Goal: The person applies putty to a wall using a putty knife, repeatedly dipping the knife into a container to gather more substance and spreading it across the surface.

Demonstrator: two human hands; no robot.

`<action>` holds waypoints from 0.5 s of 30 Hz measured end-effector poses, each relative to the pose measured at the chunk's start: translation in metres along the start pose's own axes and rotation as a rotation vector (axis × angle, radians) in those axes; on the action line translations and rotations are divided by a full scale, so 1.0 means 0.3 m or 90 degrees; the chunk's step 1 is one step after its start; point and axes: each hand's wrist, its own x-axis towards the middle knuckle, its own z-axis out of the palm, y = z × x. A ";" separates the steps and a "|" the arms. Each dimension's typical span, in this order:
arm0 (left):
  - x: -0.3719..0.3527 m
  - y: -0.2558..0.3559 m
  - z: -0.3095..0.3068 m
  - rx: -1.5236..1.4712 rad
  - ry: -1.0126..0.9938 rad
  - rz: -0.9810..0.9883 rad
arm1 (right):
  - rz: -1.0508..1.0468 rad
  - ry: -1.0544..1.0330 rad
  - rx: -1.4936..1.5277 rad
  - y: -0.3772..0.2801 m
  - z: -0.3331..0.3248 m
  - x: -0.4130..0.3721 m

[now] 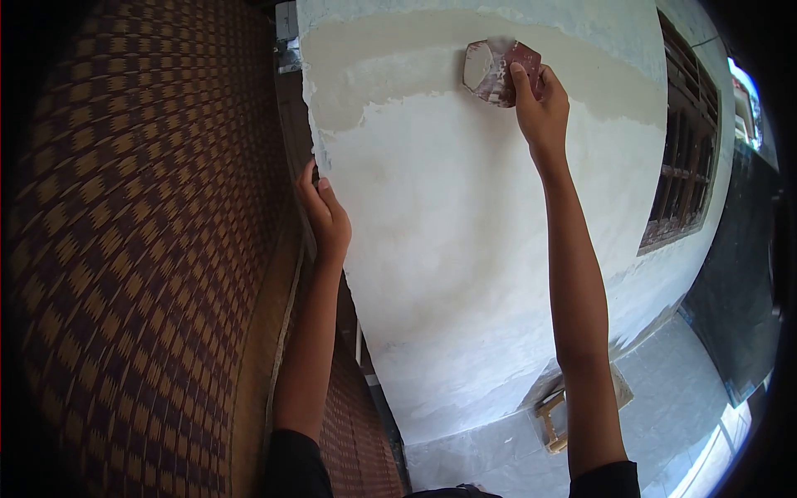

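Observation:
High on the white wall [432,216], my right hand [544,104] grips a dark red, plaster-smeared scraper [501,73] by its right side, thumb on its face. Pale putty sits on the scraper's left part. Around and above it runs a band of greyish plaster [398,66] with a ragged lower edge. My left hand [325,212] rests at the wall's left edge, its fingers bent around the corner and partly hidden.
A brown and tan woven panel [149,232] fills the left side. A barred window [685,158] is at the right. Low down stand a small wooden stool [552,422] on the grey floor [490,456] and, at the right, a dark panel [735,274].

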 end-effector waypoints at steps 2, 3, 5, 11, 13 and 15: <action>-0.002 -0.006 -0.003 0.006 -0.004 0.006 | -0.081 -0.062 0.099 -0.034 0.094 -0.044; -0.002 -0.009 -0.001 0.003 -0.002 0.005 | -0.125 -0.080 0.058 -0.072 0.137 -0.069; -0.005 -0.009 -0.003 0.001 -0.004 0.004 | -0.189 -0.124 0.011 -0.141 0.227 -0.125; -0.004 -0.006 -0.009 -0.016 -0.011 -0.030 | -0.252 -0.131 -0.078 -0.134 0.376 -0.128; -0.002 -0.011 -0.008 -0.020 -0.005 -0.013 | -0.203 -0.107 -0.119 -0.129 0.323 -0.109; -0.001 -0.013 -0.010 -0.013 -0.007 -0.004 | -0.190 -0.054 -0.132 -0.072 0.263 -0.064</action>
